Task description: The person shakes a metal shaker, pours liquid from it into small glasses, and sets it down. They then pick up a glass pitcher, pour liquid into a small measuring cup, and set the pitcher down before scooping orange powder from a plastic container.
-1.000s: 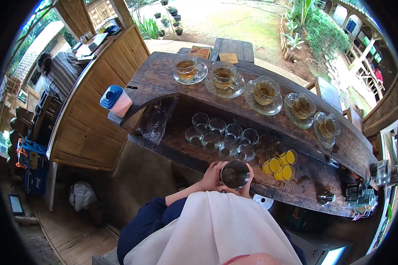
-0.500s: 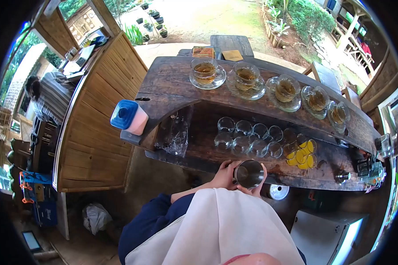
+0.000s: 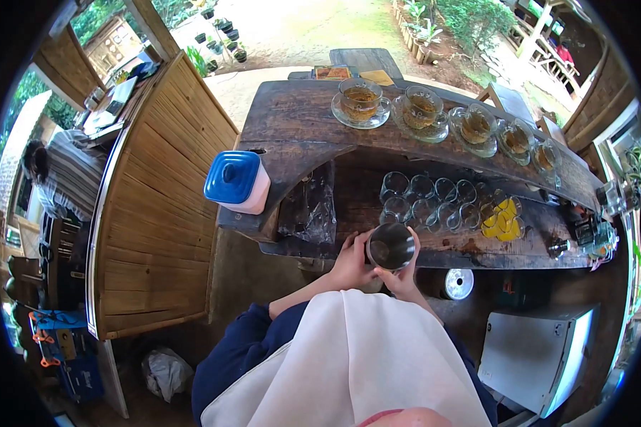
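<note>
A dark metal cup is between my two hands in front of the lower counter, its wide mouth facing up toward me. My left hand wraps round its left side. Fingers of my right hand curl round the right side, with the thumb low on the near wall. Past the cup, clear empty glasses stand in two rows on the lower shelf. To their right is a cluster of glasses with yellow contents.
Several glass cups of amber drink stand on saucers along the raised countertop. A pink tub with a blue lid sits at its left end, near clear plastic. A white cabinet stands lower right; a person is far left.
My view has shifted, so the counter, glasses and tub appear further right. The metal cup, still in both hands, has come up slightly and left in view.
</note>
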### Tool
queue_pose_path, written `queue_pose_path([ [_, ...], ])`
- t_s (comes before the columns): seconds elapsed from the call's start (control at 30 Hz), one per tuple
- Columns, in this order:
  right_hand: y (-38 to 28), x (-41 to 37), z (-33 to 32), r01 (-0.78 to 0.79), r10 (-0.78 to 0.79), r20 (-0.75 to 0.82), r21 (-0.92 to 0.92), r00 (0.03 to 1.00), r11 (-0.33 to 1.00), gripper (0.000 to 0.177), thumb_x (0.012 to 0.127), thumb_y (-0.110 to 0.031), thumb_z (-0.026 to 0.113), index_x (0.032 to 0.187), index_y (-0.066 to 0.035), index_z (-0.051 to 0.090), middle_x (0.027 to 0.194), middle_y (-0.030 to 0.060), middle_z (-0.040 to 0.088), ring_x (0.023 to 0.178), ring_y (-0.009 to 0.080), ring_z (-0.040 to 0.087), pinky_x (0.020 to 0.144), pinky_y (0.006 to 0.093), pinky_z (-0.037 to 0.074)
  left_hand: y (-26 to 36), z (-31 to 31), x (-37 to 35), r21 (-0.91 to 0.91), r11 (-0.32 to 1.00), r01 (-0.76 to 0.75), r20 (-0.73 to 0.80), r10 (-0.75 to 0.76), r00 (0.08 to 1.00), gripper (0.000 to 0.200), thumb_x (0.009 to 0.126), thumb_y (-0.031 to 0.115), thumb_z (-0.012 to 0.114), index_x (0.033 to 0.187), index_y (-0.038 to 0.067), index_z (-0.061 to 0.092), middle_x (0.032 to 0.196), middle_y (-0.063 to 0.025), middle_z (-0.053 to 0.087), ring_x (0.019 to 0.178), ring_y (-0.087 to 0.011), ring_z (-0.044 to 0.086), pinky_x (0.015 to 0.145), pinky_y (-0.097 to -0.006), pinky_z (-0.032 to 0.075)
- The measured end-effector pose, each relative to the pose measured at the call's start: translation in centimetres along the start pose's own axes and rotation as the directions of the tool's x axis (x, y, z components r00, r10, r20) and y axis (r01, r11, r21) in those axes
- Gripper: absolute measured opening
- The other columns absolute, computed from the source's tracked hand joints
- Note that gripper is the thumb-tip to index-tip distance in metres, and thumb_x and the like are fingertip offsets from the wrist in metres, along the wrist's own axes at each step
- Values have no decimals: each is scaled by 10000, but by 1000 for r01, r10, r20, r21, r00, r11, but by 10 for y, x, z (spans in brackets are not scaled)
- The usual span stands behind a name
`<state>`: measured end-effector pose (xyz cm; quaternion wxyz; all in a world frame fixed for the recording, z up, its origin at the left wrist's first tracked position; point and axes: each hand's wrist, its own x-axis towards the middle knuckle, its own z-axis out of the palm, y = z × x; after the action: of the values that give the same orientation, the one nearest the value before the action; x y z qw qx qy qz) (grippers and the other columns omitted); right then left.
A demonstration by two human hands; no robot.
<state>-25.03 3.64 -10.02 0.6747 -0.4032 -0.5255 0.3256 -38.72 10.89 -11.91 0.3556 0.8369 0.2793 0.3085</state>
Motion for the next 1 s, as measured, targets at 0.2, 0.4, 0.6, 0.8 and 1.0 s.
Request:
queue_pose_path([
  [0.2,6,16,22,39,-41,11,107,999,994,956,708,7,722,1417,-63,85,1332,156,388,1224,247,449,1007,377,392,-7,-17,0,5,1000,7,-43,-6,999,886,667,319,770,1299,-2,238,1215,-226,512,1057,-419,552,1050,-526,280],
  [0.4,11,22,23,29,-36,56,124,998,992,941,719,19,711,1417,-59,86,1325,155,403,1222,246,453,1008,369,389,7,-26,2,-191,974,123,-14,-129,992,837,687,214,753,1298,-13,228,1164,-277,525,1041,-426,559,904,-461,437],
  [0.6,4,22,21,24,-23,79,-11,997,1000,975,712,14,738,1422,-78,77,1316,154,411,1203,238,471,998,362,394,17,-87,10,-11,985,174,189,-169,967,389,810,93,580,1164,-30,473,895,-274,631,859,-399,638,728,-420,503],
  [0.8,7,24,14,-5,7,118,-12,993,1000,990,703,0,760,1423,-90,87,1310,141,420,1187,224,485,991,356,400,-6,-124,28,197,936,291,-392,-197,899,174,865,68,534,1023,1,562,749,-240,616,701,-384,622,617,-400,475],
  [1.0,-15,31,9,-34,51,104,-161,993,986,925,676,-56,806,1391,-23,221,1277,141,460,1170,225,500,988,337,401,-35,-116,35,238,833,500,-300,-426,853,179,838,147,604,937,2,570,783,-246,620,728,-404,616,661,-426,485],
])
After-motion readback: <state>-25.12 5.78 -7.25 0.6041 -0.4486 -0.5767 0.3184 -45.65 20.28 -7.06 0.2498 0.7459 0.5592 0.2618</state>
